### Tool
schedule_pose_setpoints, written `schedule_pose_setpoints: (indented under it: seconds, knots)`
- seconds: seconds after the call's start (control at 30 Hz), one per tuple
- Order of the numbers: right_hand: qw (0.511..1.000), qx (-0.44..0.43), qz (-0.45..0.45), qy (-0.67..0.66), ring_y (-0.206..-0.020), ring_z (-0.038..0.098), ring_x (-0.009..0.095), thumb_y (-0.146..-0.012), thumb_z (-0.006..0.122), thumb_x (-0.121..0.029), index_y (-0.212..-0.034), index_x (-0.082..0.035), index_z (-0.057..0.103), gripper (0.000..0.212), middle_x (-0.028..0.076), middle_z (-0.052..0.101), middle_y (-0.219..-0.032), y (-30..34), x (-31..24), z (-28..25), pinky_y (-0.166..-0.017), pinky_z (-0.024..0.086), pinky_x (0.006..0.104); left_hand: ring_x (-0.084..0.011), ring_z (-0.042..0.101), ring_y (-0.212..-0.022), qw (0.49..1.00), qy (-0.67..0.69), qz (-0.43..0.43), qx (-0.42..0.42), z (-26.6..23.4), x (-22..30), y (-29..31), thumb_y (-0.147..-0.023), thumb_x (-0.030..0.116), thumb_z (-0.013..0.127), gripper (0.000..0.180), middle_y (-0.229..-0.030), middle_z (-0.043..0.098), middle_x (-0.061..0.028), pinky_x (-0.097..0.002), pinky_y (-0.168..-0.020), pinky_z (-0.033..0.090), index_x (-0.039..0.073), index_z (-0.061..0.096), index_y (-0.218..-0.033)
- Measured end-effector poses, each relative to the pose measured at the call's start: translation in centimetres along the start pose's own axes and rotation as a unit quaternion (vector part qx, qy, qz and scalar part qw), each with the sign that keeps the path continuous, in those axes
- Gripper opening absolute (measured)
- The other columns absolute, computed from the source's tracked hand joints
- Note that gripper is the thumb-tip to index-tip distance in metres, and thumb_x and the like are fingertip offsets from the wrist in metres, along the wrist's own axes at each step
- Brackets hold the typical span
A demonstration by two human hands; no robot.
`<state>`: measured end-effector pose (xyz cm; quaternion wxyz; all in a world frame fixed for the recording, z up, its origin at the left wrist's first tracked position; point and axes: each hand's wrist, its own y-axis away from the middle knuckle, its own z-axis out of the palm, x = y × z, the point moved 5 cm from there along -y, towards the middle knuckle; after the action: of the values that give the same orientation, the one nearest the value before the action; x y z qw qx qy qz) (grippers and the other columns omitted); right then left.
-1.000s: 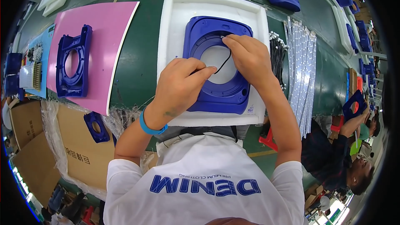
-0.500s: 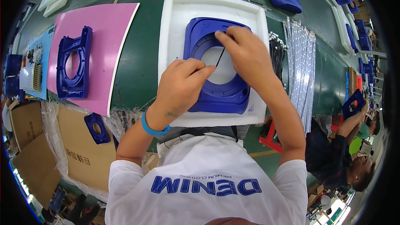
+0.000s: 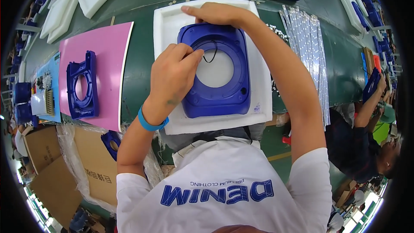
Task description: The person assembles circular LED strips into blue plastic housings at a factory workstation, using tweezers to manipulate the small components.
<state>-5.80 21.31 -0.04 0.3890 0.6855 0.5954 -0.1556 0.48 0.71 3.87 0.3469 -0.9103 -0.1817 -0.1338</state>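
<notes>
A blue plastic housing (image 3: 217,101) with a large round opening lies in a white foam tray (image 3: 256,121) before me. My left hand (image 3: 174,75) is closed in a pinch at the opening's left side, on the end of a thin black cable (image 3: 212,59). The cable curves in a loop across the opening's far left part; its pinched end is mostly hidden by the fingers. My right hand (image 3: 215,14) is at the housing's far edge, one finger stretched leftward over the foam and the others partly hidden. I see nothing held in it.
Right of the tray lie several clear strips (image 3: 308,56) beside black cables with white ends (image 3: 278,32). Another blue housing (image 3: 82,88) rests on a pink sheet (image 3: 114,60) to the left. A co-worker (image 3: 355,142) holds a blue part at far right.
My right hand has left the cable and moved away to the housing's far edge. The cable, taut between both hands before, now hangs in a loop from my left hand.
</notes>
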Motion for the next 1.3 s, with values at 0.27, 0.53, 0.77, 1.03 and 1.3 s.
schedule_pose_setpoints:
  seconds: [0.27,0.53,0.77,1.03,1.3]
  knots:
    - [0.767,0.491,-0.118,-0.397,-0.101,0.070,0.017,-0.105,0.067,-0.037,-0.103,0.003,0.076,0.041,0.015,0.077,-0.100,4.4,5.4,-2.1,-0.093,0.054,0.0329,-0.0242,0.063,-0.082,0.983,-0.073,0.127,-0.108,1.6,0.3,-2.7,-0.088,0.008,0.071,0.019,-0.090,0.061,-0.0055,-0.0388,-0.071,0.054,0.004,0.077,-0.106]
    - [0.845,0.390,-0.332,0.153,-0.092,0.074,0.033,-0.086,0.078,-0.014,-0.124,-0.006,0.072,0.039,0.014,0.077,-0.106,17.9,-3.0,4.4,-0.078,0.059,0.0403,-0.0280,0.069,-0.078,0.965,-0.138,0.097,-0.201,2.4,-1.7,-3.3,-0.095,0.012,0.066,0.016,-0.087,0.064,-0.0075,-0.0427,-0.064,0.056,0.007,0.077,-0.104]
    - [0.822,0.208,-0.504,0.165,-0.074,0.059,0.013,-0.090,0.063,-0.017,-0.130,-0.004,0.068,0.043,0.007,0.071,-0.123,19.4,-12.1,22.4,-0.058,0.045,0.0295,-0.0305,0.069,-0.079,0.971,-0.092,0.078,-0.208,2.7,-1.8,-4.1,-0.092,0.012,0.071,0.015,-0.087,0.065,-0.0087,-0.0424,-0.068,0.056,0.007,0.079,-0.103]
    - [0.831,0.304,-0.454,0.102,-0.076,0.061,0.016,-0.082,0.066,-0.020,-0.121,0.000,0.068,0.043,0.004,0.069,-0.110,20.6,-13.0,22.5,-0.060,0.045,0.0271,-0.0340,0.068,-0.080,0.970,-0.064,0.057,-0.229,2.8,-2.2,-4.8,-0.090,0.010,0.073,0.016,-0.086,0.065,-0.0109,-0.0445,-0.071,0.055,0.004,0.080,-0.103]
    - [0.866,0.160,-0.454,0.135,-0.084,0.061,0.017,-0.088,0.070,-0.022,-0.120,-0.004,0.070,0.037,0.005,0.070,-0.117,19.5,-12.1,24.2,-0.064,0.048,0.0290,-0.0331,0.067,-0.083,0.972,-0.038,0.039,-0.230,2.4,-2.1,-4.7,-0.088,0.009,0.075,0.015,-0.088,0.064,-0.0107,-0.0438,-0.073,0.055,0.004,0.079,-0.101]
